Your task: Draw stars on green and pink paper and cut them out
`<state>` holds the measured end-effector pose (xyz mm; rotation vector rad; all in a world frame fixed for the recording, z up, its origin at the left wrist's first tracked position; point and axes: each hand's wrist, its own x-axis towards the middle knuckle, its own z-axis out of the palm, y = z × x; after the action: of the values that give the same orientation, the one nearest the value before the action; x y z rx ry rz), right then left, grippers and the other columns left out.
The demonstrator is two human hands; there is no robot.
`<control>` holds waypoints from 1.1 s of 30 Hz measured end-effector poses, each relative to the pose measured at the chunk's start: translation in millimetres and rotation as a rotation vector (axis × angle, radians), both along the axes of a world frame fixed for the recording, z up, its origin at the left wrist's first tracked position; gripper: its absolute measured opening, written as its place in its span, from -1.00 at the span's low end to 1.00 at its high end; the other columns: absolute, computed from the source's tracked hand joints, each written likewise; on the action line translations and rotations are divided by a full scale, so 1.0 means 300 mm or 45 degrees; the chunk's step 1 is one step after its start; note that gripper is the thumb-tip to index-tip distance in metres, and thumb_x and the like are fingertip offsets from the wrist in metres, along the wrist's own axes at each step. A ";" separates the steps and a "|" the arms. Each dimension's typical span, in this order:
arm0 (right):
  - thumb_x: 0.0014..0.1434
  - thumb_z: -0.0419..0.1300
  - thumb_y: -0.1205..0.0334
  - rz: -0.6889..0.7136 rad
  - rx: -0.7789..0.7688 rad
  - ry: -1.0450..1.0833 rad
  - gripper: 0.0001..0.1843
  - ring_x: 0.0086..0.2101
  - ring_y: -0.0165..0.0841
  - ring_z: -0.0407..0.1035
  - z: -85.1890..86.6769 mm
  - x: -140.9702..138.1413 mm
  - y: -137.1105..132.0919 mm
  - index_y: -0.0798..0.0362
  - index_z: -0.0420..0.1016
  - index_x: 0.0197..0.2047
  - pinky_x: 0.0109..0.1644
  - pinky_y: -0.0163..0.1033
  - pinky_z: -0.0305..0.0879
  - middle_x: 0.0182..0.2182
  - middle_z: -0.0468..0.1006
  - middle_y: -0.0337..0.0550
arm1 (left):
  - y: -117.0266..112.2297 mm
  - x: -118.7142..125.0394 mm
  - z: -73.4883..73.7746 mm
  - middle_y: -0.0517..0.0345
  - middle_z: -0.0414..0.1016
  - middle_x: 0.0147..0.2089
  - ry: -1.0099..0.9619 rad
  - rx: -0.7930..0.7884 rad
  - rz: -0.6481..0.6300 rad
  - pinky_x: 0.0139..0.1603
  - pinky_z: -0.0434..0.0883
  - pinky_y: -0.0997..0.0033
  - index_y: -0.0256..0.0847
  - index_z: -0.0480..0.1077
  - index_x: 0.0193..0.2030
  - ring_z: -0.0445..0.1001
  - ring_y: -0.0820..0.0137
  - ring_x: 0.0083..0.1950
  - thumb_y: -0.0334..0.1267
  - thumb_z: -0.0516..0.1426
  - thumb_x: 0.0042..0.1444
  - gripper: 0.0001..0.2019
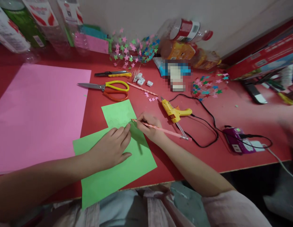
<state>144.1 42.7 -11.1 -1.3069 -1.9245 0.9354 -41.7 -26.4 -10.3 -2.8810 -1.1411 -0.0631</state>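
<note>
My left hand (113,146) lies flat with fingers stretched out, pressing down a large green paper sheet (118,176) on the red table (231,110). My right hand (148,126) pinches a pink pencil (165,130), whose tip touches the paper just beside my left fingertips. A smaller green paper piece (118,114) lies on top of the sheet's far edge, right under the pencil tip.
A big pink sheet (37,113) covers the table's left. Yellow-and-orange scissors (111,88), a utility knife (113,74), a second pencil (143,89), a yellow glue gun (175,111) with black cord, a purple power strip (236,143), star-decorated bottles (134,49) and paper stars lie behind.
</note>
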 end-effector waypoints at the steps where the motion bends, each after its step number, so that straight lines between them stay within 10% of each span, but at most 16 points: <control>1: 0.07 0.08 0.26 -0.006 -0.002 -0.003 -0.84 -0.56 -0.50 0.09 0.001 0.000 0.000 0.03 0.22 -0.53 -0.49 -0.35 0.02 -0.62 0.24 -0.32 | 0.000 0.000 -0.001 -0.37 0.18 0.30 -0.003 -0.001 0.001 0.02 0.18 0.10 -0.50 0.25 0.20 0.26 0.03 0.12 0.03 -0.10 0.28 -0.40; 33: 0.07 0.09 0.31 -0.024 0.016 0.033 -0.85 -0.57 -0.52 0.08 -0.013 0.010 0.000 0.04 0.23 -0.52 -0.49 -0.35 0.02 -0.62 0.23 -0.35 | -0.001 0.000 0.004 -0.38 0.19 0.30 -0.011 0.008 0.002 0.01 0.19 0.13 -0.50 0.27 0.18 0.27 0.04 0.13 0.04 -0.07 0.27 -0.41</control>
<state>147.1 42.6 -14.8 -1.2977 -1.8921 0.9254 -41.6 -26.6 -9.1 -2.8769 -1.1424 -0.0795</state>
